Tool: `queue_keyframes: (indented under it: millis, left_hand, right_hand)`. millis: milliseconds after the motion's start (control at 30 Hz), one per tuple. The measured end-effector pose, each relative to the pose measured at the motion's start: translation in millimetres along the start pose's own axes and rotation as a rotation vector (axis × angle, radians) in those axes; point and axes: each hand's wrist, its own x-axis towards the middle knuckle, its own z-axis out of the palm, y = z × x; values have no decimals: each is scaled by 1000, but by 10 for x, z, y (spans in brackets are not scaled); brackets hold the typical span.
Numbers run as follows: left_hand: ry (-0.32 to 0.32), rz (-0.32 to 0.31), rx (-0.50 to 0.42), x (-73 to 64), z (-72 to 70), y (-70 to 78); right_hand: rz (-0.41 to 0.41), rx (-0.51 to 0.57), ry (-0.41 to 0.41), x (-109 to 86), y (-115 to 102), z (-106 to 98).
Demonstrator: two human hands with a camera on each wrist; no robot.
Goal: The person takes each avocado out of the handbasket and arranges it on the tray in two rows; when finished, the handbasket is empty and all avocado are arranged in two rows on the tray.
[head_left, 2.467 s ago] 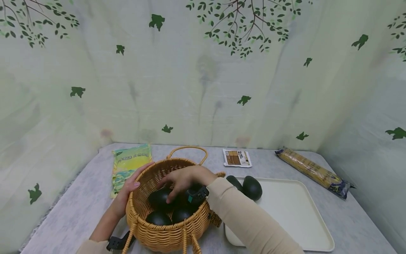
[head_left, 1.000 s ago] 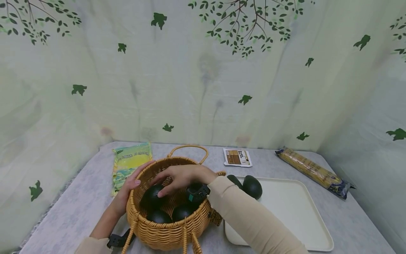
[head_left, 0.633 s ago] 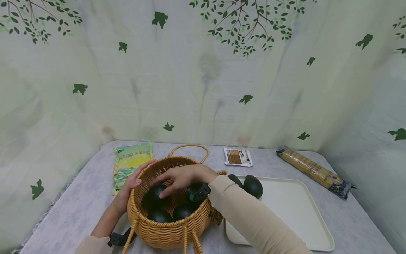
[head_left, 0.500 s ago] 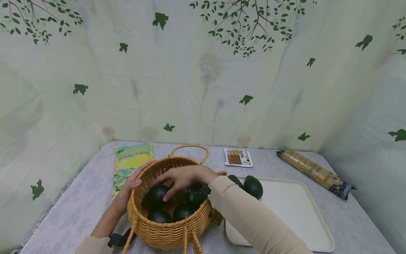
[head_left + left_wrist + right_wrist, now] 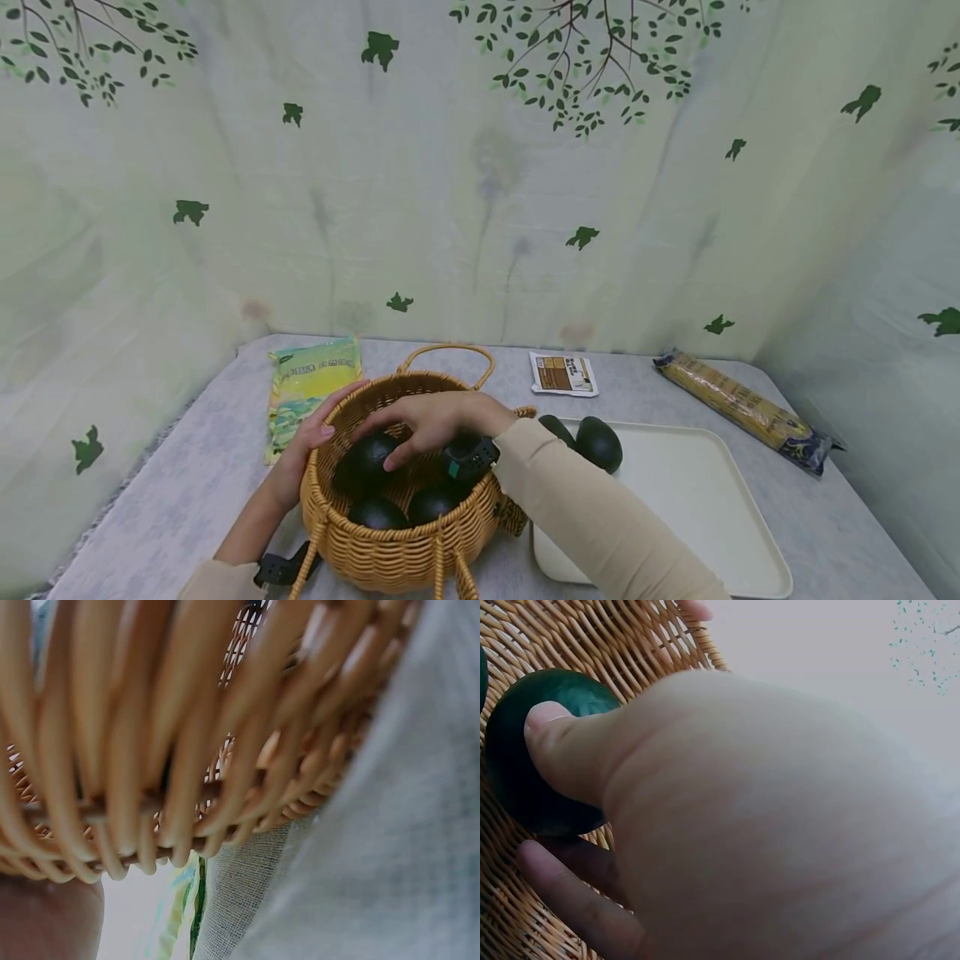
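A round wicker basket stands in front of me with several dark green avocados inside. My left hand holds its left side, thumb over the rim. In the left wrist view the woven wall fills much of the picture. My right hand reaches into the basket and holds one avocado near the left wall. The right wrist view shows the thumb on this smooth avocado and other fingers at its far side. Two more avocados, a left one and a right one, lie nearer me.
Right of the basket is a white tray with two avocados at its back left corner. Behind are a yellow-green packet, a small white-brown packet and a long noodle-like pack. A basket handle stands up at the back.
Since the earliest frame, my right hand has shifted slightly left and the avocado under it has moved toward the basket's left wall. Over the last second both hands stay nearly still.
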Motion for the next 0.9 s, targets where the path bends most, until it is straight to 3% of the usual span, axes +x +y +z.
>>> queue_keyframes:
  millis: [233,400,667,900]
  left_hand:
    - [-7,7,-20,-28,15,-12]
    - [-22,15,-26,-14,17,-18]
    - [-4,5,10,-4,-2,1]
    - [0,-6,22,-7,-2,10]
  right_hand:
    - [-3,-36,22,-35,-21,4]
    - [9,-78,87,-145,-77,-21]
    - [30,-39,154,-292,-134,-85]
    - [-20,11,189,-446,-157,-119]
